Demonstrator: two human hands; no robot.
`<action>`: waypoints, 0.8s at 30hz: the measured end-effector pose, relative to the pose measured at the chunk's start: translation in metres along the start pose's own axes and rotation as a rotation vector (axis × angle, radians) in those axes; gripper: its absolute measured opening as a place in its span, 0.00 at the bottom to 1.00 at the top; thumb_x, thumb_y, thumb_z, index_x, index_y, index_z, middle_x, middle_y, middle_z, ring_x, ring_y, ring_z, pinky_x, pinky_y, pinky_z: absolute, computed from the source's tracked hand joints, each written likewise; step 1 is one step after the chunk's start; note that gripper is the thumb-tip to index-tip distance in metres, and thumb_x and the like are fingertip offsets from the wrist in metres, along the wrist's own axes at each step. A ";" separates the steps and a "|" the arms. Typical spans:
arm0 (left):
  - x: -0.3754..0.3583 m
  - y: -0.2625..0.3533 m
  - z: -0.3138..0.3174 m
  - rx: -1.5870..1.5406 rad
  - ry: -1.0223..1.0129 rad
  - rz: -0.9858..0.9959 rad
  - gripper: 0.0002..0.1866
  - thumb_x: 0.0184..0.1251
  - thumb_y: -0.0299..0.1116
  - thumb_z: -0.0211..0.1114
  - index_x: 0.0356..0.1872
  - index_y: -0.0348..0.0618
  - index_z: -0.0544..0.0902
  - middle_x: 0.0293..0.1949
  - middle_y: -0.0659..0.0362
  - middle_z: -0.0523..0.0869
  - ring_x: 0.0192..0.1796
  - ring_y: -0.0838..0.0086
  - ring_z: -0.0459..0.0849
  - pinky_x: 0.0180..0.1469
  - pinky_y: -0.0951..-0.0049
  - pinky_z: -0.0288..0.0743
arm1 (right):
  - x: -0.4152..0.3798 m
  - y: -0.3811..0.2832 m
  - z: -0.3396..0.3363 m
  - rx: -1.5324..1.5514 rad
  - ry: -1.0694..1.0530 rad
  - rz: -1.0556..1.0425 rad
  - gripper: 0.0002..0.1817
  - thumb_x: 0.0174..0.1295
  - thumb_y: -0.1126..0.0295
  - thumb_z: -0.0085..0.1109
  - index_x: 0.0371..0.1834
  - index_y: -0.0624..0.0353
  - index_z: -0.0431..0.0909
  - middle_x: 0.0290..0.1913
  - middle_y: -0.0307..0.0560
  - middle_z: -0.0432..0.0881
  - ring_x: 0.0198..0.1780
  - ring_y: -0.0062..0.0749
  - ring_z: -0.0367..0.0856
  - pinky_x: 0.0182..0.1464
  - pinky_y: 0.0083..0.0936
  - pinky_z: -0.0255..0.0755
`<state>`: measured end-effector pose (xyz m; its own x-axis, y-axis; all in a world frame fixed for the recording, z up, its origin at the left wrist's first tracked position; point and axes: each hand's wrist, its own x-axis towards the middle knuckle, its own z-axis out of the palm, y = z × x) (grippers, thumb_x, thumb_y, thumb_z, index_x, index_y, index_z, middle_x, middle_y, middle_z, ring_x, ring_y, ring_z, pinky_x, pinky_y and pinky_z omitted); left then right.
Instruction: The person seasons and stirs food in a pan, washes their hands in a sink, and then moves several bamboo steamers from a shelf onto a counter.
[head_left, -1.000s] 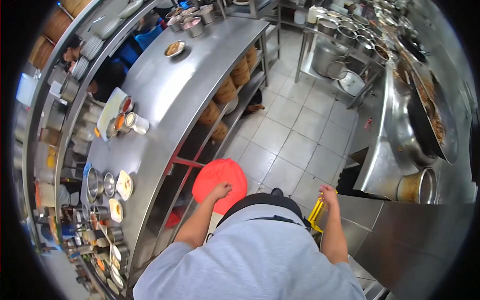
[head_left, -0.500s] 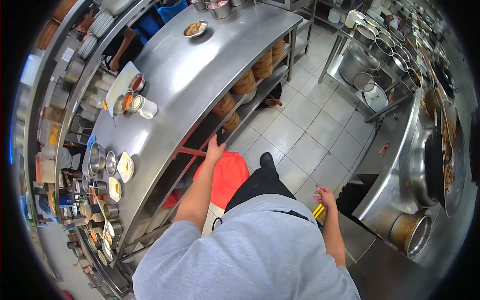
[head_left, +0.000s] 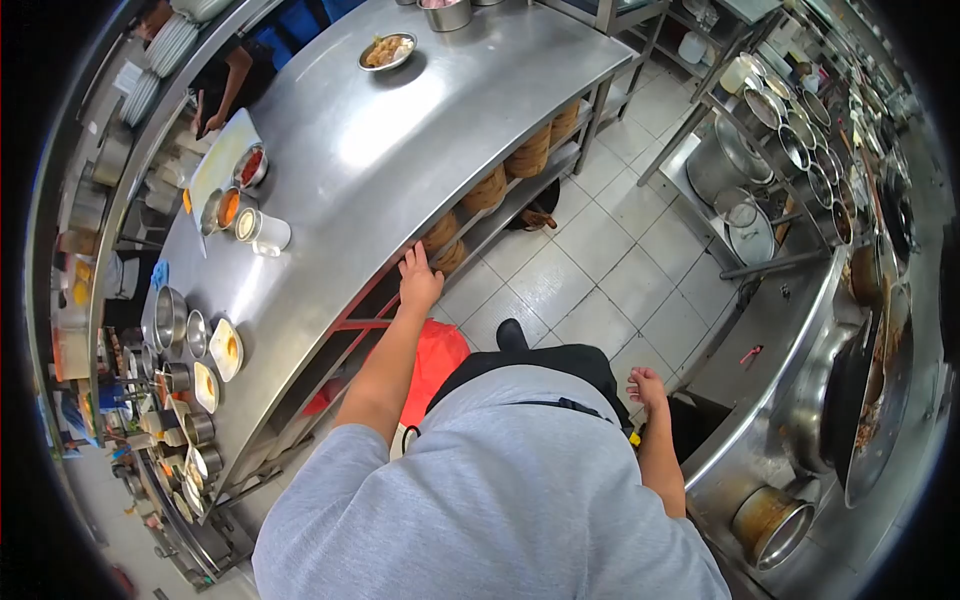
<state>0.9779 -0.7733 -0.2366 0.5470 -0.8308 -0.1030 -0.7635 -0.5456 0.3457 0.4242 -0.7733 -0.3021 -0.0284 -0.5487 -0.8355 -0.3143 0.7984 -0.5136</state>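
My left hand (head_left: 420, 280) reaches forward, its fingers spread at the front edge of the long steel table (head_left: 330, 190). I see nothing held in it; whether the fingertips press on the edge is hard to tell. Close by, several stacked bamboo steamers (head_left: 487, 190) sit on the shelf under the tabletop. My right hand (head_left: 648, 387) hangs low at my right side, fingers loosely curled with a gap between them, and no object shows in it. A red bag (head_left: 432, 365) is on the floor below my left forearm.
On the table are a metal bowl of food (head_left: 388, 52), a white-lidded container (head_left: 262, 232) and mixing bowls (head_left: 170, 318). Woks (head_left: 880, 400) and a browned pot (head_left: 772, 528) line the stove at right. Behind the table, a person's arm (head_left: 232, 85) shows. Tiled floor (head_left: 590, 265) lies ahead.
I have moved forward along the table. My left hand has risen from beside the lower shelf to the table edge. My right hand stays low at my side.
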 end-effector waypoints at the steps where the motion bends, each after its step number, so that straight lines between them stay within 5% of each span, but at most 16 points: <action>1: 0.002 0.002 0.001 0.044 0.000 -0.035 0.43 0.53 0.36 0.66 0.70 0.41 0.54 0.65 0.46 0.62 0.63 0.46 0.66 0.61 0.50 0.70 | 0.005 -0.013 0.002 -0.011 -0.017 -0.027 0.09 0.65 0.63 0.56 0.44 0.52 0.76 0.34 0.37 0.79 0.27 0.25 0.79 0.27 0.23 0.72; 9: 0.043 0.005 0.014 0.049 -0.141 -0.223 0.40 0.55 0.39 0.64 0.69 0.43 0.57 0.63 0.46 0.67 0.65 0.48 0.66 0.60 0.50 0.71 | 0.056 -0.072 -0.006 -0.240 -0.120 0.010 0.11 0.62 0.63 0.57 0.44 0.53 0.75 0.32 0.36 0.79 0.25 0.24 0.78 0.24 0.24 0.71; 11: 0.047 0.003 0.018 0.052 -0.244 -0.195 0.40 0.55 0.40 0.63 0.69 0.44 0.57 0.66 0.46 0.66 0.66 0.48 0.65 0.61 0.51 0.69 | 0.067 -0.085 -0.017 -0.292 -0.154 0.013 0.10 0.62 0.62 0.57 0.44 0.53 0.75 0.31 0.36 0.79 0.25 0.24 0.78 0.24 0.24 0.71; 17: 0.031 0.010 0.048 0.006 -0.056 -0.220 0.47 0.53 0.41 0.65 0.73 0.50 0.49 0.72 0.48 0.54 0.66 0.35 0.61 0.63 0.47 0.67 | 0.131 -0.130 -0.054 -0.447 -0.212 -0.197 0.14 0.65 0.57 0.55 0.46 0.53 0.76 0.34 0.42 0.81 0.26 0.31 0.81 0.23 0.27 0.75; 18: 0.029 0.006 0.059 0.008 -0.037 -0.209 0.49 0.54 0.42 0.66 0.74 0.51 0.46 0.73 0.49 0.52 0.67 0.36 0.61 0.63 0.44 0.67 | 0.138 -0.135 -0.061 -0.448 -0.229 -0.214 0.14 0.66 0.56 0.54 0.45 0.53 0.76 0.34 0.42 0.81 0.25 0.31 0.81 0.23 0.28 0.75; 19: 0.024 0.015 0.057 -0.042 -0.085 -0.270 0.50 0.54 0.41 0.67 0.74 0.51 0.46 0.74 0.49 0.50 0.67 0.37 0.61 0.64 0.46 0.66 | 0.133 -0.140 -0.062 -0.396 -0.188 -0.308 0.14 0.66 0.57 0.53 0.33 0.55 0.77 0.23 0.42 0.79 0.20 0.28 0.78 0.19 0.26 0.71; 23: 0.005 0.042 0.062 -0.158 -0.180 -0.366 0.52 0.52 0.41 0.68 0.75 0.52 0.43 0.76 0.52 0.43 0.68 0.39 0.62 0.66 0.50 0.64 | 0.177 -0.151 -0.082 -0.376 -0.381 -0.229 0.12 0.66 0.60 0.51 0.37 0.57 0.77 0.28 0.43 0.79 0.26 0.32 0.80 0.23 0.30 0.75; 24: 0.000 0.046 0.070 -0.143 -0.166 -0.351 0.53 0.52 0.41 0.68 0.75 0.51 0.43 0.76 0.50 0.44 0.67 0.37 0.63 0.66 0.51 0.65 | 0.145 -0.173 -0.075 -0.472 -0.259 -0.197 0.11 0.64 0.61 0.53 0.38 0.57 0.76 0.27 0.43 0.79 0.25 0.33 0.80 0.22 0.31 0.74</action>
<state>0.9188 -0.8060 -0.2855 0.6937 -0.6102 -0.3826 -0.4787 -0.7875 0.3882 0.4032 -1.0099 -0.3197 0.2885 -0.5498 -0.7839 -0.6815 0.4572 -0.5715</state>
